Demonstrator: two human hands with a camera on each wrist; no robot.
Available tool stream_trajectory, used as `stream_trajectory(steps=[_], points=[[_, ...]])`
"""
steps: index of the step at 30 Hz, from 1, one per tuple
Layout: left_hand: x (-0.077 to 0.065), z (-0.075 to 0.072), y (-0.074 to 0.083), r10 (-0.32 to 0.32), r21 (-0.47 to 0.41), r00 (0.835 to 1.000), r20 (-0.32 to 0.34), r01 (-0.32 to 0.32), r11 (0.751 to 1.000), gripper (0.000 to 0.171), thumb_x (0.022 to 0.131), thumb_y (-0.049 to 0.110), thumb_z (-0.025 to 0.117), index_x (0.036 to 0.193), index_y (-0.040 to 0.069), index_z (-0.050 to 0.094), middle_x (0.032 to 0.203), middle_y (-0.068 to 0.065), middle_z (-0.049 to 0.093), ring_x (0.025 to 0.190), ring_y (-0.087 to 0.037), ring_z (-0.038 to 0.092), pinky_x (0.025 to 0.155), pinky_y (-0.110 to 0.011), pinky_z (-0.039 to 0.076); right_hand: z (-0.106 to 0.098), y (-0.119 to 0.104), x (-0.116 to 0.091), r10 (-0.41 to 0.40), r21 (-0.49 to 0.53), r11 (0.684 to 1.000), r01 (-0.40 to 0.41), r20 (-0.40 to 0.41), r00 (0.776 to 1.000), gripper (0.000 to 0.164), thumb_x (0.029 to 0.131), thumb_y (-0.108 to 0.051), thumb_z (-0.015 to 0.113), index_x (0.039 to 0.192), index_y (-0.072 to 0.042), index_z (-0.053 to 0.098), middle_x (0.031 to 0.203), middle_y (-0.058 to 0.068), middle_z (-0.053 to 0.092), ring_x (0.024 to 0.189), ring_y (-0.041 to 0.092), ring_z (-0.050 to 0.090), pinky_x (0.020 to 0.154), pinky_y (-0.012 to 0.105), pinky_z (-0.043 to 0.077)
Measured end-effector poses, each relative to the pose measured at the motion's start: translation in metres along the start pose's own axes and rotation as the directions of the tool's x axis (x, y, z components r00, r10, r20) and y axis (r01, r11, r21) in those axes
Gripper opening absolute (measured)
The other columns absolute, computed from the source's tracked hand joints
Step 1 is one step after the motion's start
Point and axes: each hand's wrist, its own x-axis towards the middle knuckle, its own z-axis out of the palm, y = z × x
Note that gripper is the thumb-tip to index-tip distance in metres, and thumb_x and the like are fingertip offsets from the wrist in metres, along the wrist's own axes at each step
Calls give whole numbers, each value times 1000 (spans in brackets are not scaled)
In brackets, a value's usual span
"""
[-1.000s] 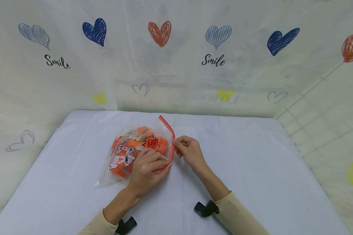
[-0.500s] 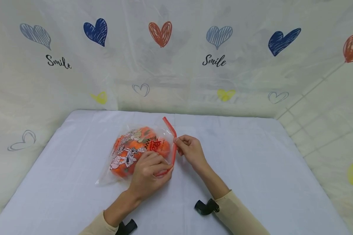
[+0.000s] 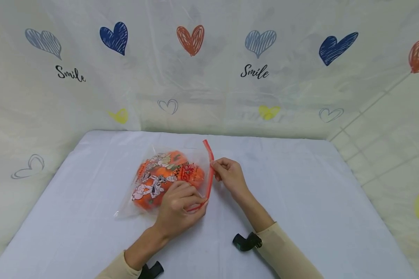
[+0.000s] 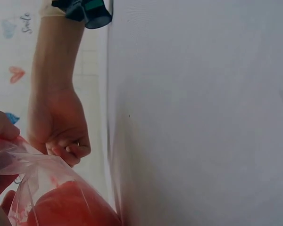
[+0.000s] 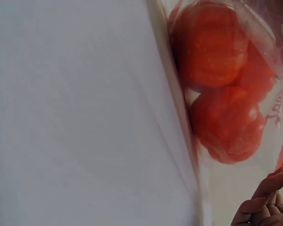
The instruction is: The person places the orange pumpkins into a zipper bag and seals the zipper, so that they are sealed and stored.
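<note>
A clear plastic zip bag (image 3: 125, 207) with printed cartoon animals lies on its side on the table, its red zip strip (image 3: 209, 182) facing right. Inside are several round orange fruits (image 5: 226, 122); their exact kind is hard to tell. My left hand (image 3: 179, 207) lies over the bag's near side and pinches the near end of the strip between thumb and fingers. Farther along the strip, past its middle, my right hand (image 3: 230, 176) pinches it between thumb and forefinger. Beyond the right fingers, the strip's far end sticks up free.
A white cloth (image 3: 293, 186) covers the table. Behind it hangs a pale curtain (image 3: 216, 93) printed with hearts. Black devices (image 3: 247, 242) are strapped at both sleeve cuffs.
The right hand has shifted slightly right, still pinching the strip. The strip's far end has moved right and stands straighter. The left hand has moved only a little.
</note>
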Motion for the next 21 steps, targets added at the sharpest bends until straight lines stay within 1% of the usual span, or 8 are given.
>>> stream_trajectory(steps=[3,10,14,21], points=[[0,0,1,-6,0,1000,7,6,1000,10,78,17,89,85,15,84,81,7,74,83,-8,65,94,-31,49,-1,0,1,2,-2,1000,-2,-3,1000,23,100,-24,68,97,-2,71,63,0,57,60,15,50,56,26,41],[-1,-1,3,-3,-6,1000,1,3,1000,14,73,12,91,84,15,83,80,8,74,82,-8,65,93,-31,49,0,0,4,3,12,1000,-3,-2,1000,23,100,-23,68,95,-1,70,62,-1,56,59,13,49,54,24,38],[-1,-1,4,-7,-15,1000,2,7,1000,13,73,12,91,83,15,83,79,8,73,82,-8,65,92,-31,50,-1,1,7,-8,14,1000,9,-7,1000,23,100,-22,68,94,0,70,61,-2,55,58,13,48,53,23,36],[-2,-1,4,-3,-18,1000,-1,3,1000,13,73,12,91,82,16,83,79,9,73,82,-8,64,92,-30,49,-3,1,10,-12,10,1000,12,-7,1000,23,101,-24,68,96,-2,71,63,0,56,59,14,48,52,23,37]])
